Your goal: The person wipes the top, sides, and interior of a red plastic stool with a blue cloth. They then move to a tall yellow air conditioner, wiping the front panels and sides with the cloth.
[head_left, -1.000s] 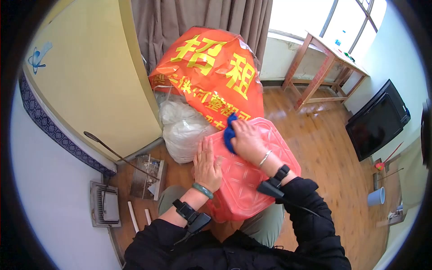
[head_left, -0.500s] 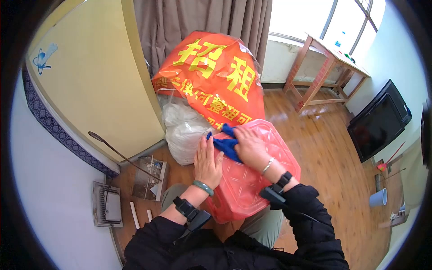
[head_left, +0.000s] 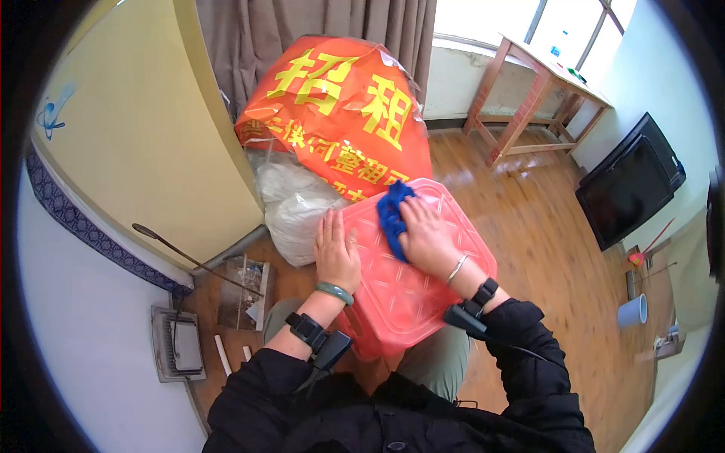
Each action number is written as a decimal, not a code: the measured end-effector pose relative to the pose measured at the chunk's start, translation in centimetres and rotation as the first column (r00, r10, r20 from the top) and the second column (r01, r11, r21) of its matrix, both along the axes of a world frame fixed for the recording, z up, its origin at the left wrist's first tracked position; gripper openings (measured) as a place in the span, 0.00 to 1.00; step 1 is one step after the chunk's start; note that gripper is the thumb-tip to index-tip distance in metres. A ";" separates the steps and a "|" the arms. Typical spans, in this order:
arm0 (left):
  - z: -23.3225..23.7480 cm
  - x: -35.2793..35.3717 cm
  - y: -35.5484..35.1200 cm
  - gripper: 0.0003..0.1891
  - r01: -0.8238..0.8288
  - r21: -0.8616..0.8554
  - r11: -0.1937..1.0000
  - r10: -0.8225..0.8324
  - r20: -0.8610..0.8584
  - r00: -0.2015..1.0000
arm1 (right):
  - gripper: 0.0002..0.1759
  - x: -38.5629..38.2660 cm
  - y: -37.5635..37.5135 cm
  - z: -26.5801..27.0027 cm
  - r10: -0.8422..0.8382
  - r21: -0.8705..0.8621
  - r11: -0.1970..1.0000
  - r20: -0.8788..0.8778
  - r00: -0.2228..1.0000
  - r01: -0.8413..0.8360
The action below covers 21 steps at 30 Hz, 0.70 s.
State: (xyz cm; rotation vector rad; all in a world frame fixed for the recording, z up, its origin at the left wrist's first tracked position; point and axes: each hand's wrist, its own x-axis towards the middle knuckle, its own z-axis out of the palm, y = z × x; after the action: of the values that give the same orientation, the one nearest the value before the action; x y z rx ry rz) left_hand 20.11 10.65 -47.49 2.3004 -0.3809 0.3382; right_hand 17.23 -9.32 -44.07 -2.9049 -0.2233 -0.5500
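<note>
A pink translucent plastic box with a ridged lid (head_left: 400, 302) rests over my knees. My right hand (head_left: 429, 235) presses a crumpled blue cloth (head_left: 391, 219) against the upper part of the lid, its fingers over the cloth's right side. At the box's left edge lies my left hand (head_left: 337, 253), fingers stretched out and flat, with nothing held. Just beyond the box stand a white plastic bag (head_left: 294, 215) and a large red banner bundle with yellow characters (head_left: 340, 113).
To the left are a yellowish door (head_left: 143, 136), a long-handled dustpan (head_left: 245, 294) and a heater (head_left: 179, 343). A wooden table frame (head_left: 521, 106) stands by the window. At right, a black television (head_left: 630, 185) leans near a blue bin (head_left: 633, 310).
My right hand has moved the blue cloth away from my left hand, and the cloth is bunched differently. My left hand stays at the box's left edge. The view has shifted slightly.
</note>
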 end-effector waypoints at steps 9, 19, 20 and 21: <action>0.0 0.1 0.2 0.27 0.036 -0.081 0.996 -0.033 0.034 0.999 | 0.32 -9.2 5.7 2.5 0.288 0.050 0.958 -0.110 0.951 -0.284; -0.5 0.2 0.2 0.27 0.030 -0.048 0.998 -0.029 0.020 0.999 | 0.29 -1.3 -6.7 0.0 -0.193 -0.101 0.976 -0.007 0.981 0.192; -0.4 0.2 0.2 0.27 0.034 -0.045 0.998 -0.033 0.020 0.999 | 0.29 -0.9 -6.8 0.2 -0.214 -0.084 0.974 -0.043 0.976 0.210; -0.3 0.2 0.2 0.27 0.026 -0.035 0.999 -0.025 0.029 0.999 | 0.29 -1.2 -6.6 0.0 -0.217 -0.081 0.974 -0.043 0.975 0.213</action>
State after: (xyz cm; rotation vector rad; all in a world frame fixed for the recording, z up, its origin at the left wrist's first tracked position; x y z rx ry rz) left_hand 20.28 10.88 -47.84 2.2562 -0.4157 0.3627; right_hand 16.07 -15.91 -44.02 -3.0337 0.0812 -0.5073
